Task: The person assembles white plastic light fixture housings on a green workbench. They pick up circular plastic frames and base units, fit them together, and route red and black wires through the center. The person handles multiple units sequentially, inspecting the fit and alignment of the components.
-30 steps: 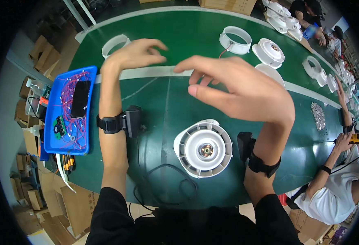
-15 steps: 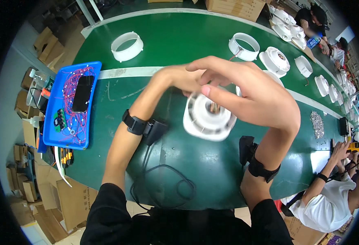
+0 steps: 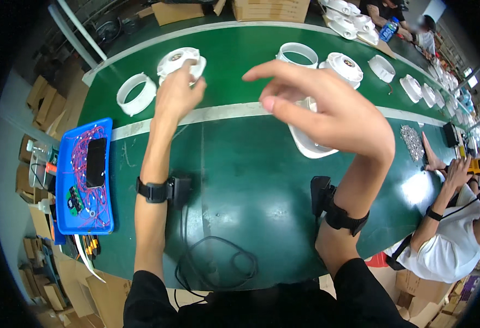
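Observation:
My left hand [image 3: 179, 94] reaches to the far left of the table, its fingers and thumb at the near rim of a round white motor housing [image 3: 179, 58] with a coppery centre. Part of that housing is hidden by the fingers. Just left of it stands a white ring [image 3: 136, 95]. My right hand [image 3: 327, 112] hangs over the table, holding nothing, with index finger and thumb apart and the other fingers curled. Beneath it, mostly covered, sits another white housing [image 3: 307, 143]. Each forearm wears a black strap with a black box.
A blue tray [image 3: 110, 175] at left holds pink wires, a phone [image 3: 96, 162] and a green circuit board [image 3: 75, 200]. A cable [image 3: 218, 238] loops near the front edge. Another white ring [image 3: 300, 52], more housings [image 3: 343, 66] and a screw pile [image 3: 411, 143] lie to the right. Co-workers sit beyond.
My left hand has carried the white housing from the middle to the far left of the table. My right hand stays nearly in place, raised with fingers apart. The view has shifted somewhat.

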Demonstrator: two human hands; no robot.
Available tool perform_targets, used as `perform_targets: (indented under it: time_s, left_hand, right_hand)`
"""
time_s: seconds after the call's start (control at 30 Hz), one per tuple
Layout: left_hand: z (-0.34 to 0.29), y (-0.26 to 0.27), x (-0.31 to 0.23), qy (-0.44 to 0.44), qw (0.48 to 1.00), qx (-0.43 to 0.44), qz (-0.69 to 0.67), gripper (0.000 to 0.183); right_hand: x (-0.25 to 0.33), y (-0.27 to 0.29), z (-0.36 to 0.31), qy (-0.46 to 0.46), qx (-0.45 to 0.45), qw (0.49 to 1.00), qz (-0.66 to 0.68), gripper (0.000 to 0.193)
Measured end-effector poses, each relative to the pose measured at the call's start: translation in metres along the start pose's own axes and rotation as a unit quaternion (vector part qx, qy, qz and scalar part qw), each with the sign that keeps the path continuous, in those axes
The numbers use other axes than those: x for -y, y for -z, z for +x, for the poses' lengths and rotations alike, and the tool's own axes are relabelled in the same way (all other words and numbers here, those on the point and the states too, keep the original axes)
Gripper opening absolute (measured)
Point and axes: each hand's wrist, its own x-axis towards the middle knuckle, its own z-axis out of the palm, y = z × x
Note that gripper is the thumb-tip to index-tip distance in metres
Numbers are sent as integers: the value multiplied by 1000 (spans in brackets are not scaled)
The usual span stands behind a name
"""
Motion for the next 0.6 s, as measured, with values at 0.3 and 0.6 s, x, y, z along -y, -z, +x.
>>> perform_targets:
  time_s: [0.3,0.6]
  left_hand:
    - [-46,-73,-168,-474,867,-39,-149,40]
    - [-54,-5,-139,-309,883,353,-26,24]
  right_hand:
    - [-8,26,-20,3,-91,996,-15,34]
    - [-9,26,-27,-13,-80,997,-11,34]
